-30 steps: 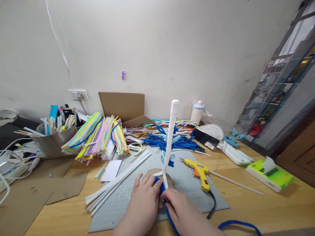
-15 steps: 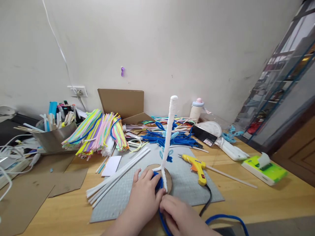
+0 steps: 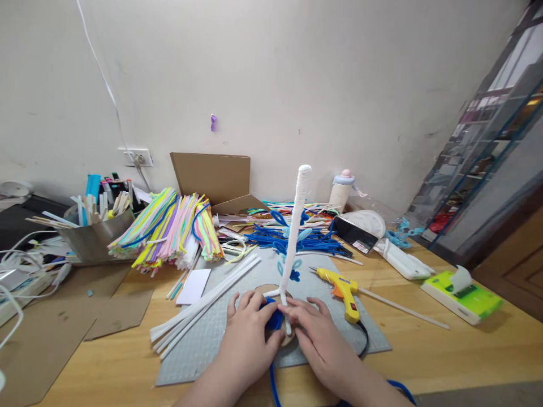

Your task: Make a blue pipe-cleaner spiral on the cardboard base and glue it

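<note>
A white fuzzy post (image 3: 294, 232), with short legs splayed at its foot, stands upright over a round brown cardboard disc (image 3: 288, 341). My left hand (image 3: 248, 342) lies over the disc's left side, fingers curled onto a coil of blue pipe cleaner (image 3: 274, 321) beside the post's foot. A loose blue length trails toward me from under that hand. On the other side, my right hand (image 3: 319, 339) has its fingers apart, the fingertips at the post's front leg, gripping nothing I can see. Part of the disc and coil is hidden by my hands.
A yellow glue gun (image 3: 348, 294) lies right of my hands on the grey mat (image 3: 197, 356). White pipe cleaners (image 3: 207, 305) lie to the left. Behind are coloured bundles (image 3: 169, 229), blue pipe cleaners (image 3: 316, 242) and a phone (image 3: 354, 233). Far right sits a tissue pack (image 3: 462, 294).
My right hand has come away from the blue length near my left thumb and moved up and right, its fingers spreading beside the white post. My left hand stays at the coil.
</note>
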Available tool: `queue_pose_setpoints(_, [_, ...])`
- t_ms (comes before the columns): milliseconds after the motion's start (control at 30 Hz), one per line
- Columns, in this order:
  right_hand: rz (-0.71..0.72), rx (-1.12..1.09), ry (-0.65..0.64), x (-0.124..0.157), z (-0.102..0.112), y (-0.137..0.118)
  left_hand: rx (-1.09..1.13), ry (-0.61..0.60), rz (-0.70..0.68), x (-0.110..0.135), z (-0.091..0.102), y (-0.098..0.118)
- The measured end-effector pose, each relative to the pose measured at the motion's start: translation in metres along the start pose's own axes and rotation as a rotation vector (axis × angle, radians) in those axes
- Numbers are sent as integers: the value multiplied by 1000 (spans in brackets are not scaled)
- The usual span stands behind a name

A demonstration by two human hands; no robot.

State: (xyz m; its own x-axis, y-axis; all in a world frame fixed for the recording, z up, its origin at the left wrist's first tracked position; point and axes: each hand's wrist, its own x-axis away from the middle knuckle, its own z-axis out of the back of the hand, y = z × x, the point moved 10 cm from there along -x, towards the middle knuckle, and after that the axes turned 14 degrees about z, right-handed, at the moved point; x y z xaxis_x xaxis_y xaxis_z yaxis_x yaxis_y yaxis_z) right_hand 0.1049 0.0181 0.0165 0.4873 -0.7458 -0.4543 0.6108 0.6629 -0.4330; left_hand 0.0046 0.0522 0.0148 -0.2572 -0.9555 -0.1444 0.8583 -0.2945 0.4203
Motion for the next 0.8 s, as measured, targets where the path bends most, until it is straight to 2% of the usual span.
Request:
queue_pose_setpoints(133, [19,85,-72,2,-8,1,23,-16,-1,0,-1,-1])
queue_pose_setpoints(500, [40,130,-62,0,-25,-15,54,-56,6,-2,-4,-6])
queue_pose_setpoints(800, [65,210,-81,5,-31,-14,43,-74,1,-1,-6,-6])
